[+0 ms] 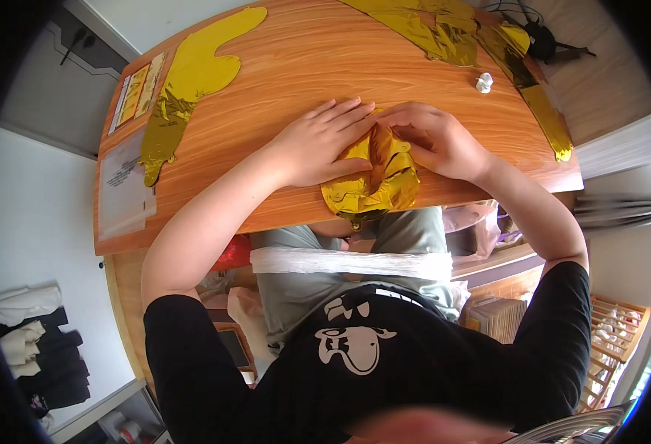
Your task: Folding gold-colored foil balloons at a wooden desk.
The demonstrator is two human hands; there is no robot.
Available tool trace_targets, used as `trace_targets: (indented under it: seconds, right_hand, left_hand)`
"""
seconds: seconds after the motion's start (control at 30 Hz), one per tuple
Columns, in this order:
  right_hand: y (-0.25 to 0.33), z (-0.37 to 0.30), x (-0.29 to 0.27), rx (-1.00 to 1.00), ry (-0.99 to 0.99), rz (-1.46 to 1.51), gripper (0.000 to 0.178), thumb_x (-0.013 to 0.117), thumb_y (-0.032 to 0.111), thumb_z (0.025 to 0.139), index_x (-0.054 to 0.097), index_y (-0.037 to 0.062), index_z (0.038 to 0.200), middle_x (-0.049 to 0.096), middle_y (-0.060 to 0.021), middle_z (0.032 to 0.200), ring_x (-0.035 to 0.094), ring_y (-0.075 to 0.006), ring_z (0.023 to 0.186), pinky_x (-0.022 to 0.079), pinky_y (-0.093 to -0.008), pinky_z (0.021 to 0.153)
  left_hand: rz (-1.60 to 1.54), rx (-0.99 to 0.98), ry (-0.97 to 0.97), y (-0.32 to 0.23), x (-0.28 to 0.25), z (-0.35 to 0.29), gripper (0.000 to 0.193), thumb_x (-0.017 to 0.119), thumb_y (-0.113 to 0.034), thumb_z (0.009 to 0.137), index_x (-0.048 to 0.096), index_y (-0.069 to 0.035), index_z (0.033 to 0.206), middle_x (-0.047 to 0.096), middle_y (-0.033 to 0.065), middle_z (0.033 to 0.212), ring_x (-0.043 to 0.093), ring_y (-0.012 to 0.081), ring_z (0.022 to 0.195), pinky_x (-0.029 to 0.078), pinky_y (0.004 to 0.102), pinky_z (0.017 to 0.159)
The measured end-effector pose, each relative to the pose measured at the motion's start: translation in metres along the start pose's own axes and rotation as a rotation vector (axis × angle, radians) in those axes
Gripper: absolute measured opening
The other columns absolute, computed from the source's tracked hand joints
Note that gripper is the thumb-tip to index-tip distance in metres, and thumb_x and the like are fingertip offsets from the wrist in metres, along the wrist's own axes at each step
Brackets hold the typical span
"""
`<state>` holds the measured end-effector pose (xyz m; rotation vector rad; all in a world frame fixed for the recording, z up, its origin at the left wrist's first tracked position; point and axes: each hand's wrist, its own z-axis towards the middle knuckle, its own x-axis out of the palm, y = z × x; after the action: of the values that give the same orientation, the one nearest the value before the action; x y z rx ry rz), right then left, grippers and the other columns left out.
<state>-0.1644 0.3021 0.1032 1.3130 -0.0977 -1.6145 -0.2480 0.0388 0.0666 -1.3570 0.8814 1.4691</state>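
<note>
A crumpled gold foil balloon (373, 177), flat and without air, lies at the near edge of the wooden table, and its lower end hangs slightly over that edge. My left hand (325, 142) rests on it from the left, fingers stretched out and thumb lying across the foil. From the right, my right hand (440, 140) curls over the upper part of the balloon with bent fingers closed on the foil. The fingertips of both hands almost meet at its top, where my fingers partly hide the foil.
Another flat gold foil balloon (192, 78) lies at the left, beside a printed packet (135, 96) and a clear plastic bag (126, 185). More gold foil (447, 33) spreads along the far right. A small white lump (484, 83) sits near it; black cables (544, 37) lie beyond the corner.
</note>
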Motion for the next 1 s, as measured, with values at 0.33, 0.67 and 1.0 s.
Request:
trace_targets:
  seconds: [0.33, 0.67, 1.0]
  right_hand:
    - [-0.011, 0.005, 0.005, 0.096, 0.007, -0.092, 0.014, 0.072, -0.006, 0.084, 0.075, 0.0002, 0.097, 0.074, -0.0138, 0.111, 0.073, -0.0302, 0.098, 0.060, -0.0362, 0.086]
    - [-0.012, 0.011, 0.011, 0.175, -0.024, -0.133, 0.024, 0.067, -0.011, 0.082, 0.073, -0.0008, 0.103, 0.072, -0.0152, 0.113, 0.072, -0.0316, 0.102, 0.059, -0.0355, 0.088]
    - [-0.004, 0.008, 0.011, 0.178, -0.052, -0.111, 0.021, 0.067, -0.010, 0.082, 0.075, -0.0018, 0.100, 0.074, -0.0148, 0.111, 0.073, -0.0292, 0.101, 0.054, -0.0398, 0.105]
  left_hand:
    - [-0.020, -0.006, -0.013, -0.001, 0.003, -0.001, 0.084, 0.043, -0.066, 0.102, 0.032, -0.007, 0.161, 0.031, 0.0149, 0.167, 0.025, 0.0341, 0.156, 0.022, 0.0504, 0.127]
    - [0.024, 0.009, -0.052, 0.000, 0.004, 0.001, 0.087, 0.037, -0.071, 0.102, 0.034, -0.006, 0.160, 0.034, 0.0147, 0.166, 0.028, 0.0307, 0.156, 0.022, 0.0471, 0.128]
    - [-0.006, 0.008, -0.039, 0.000, 0.003, 0.000, 0.090, 0.036, -0.073, 0.101, 0.032, -0.006, 0.161, 0.032, 0.0140, 0.167, 0.026, 0.0304, 0.156, 0.021, 0.0470, 0.128]
